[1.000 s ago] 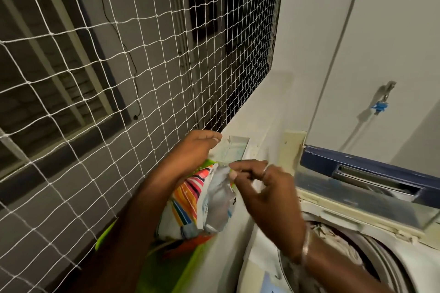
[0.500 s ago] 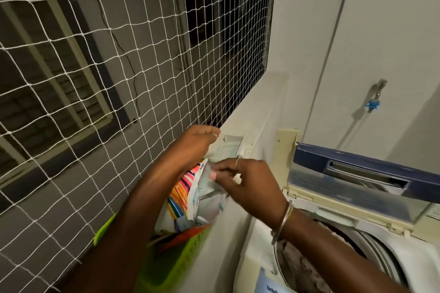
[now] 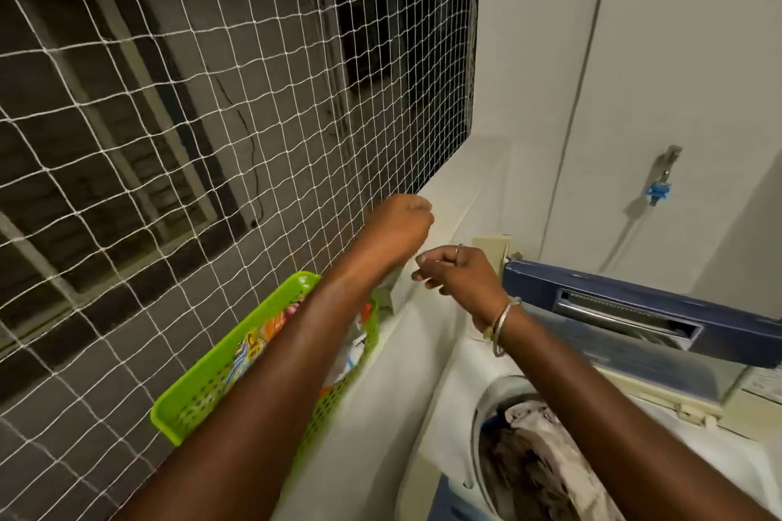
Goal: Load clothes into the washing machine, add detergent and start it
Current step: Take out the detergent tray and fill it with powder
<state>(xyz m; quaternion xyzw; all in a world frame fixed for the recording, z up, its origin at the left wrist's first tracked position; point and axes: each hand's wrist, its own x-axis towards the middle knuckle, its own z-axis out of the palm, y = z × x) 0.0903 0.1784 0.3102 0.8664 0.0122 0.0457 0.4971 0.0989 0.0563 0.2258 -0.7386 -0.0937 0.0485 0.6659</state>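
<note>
Detergent packet (image 3: 254, 347) lies in green basket (image 3: 199, 393) under left forearm, clothes (image 3: 537, 453) already in washer (image 3: 427, 393); left hand (image 3: 402, 224) and right hand (image 3: 459, 271) curled above it, grip unclear; packet likely light, crinkly, floppy, so pinch its top edge

We see two long arms, the left arm (image 3: 262, 385) and the right arm (image 3: 613, 415). Both are bare right down to the bottom edge. A thin, shiny silver bangle (image 3: 502, 326), round like a hoop, goes around the right wrist. One finger of the right hand (image 3: 459, 273) wears a thin silver ring (image 3: 457, 252). The left hand (image 3: 402, 226) is bare.
</note>
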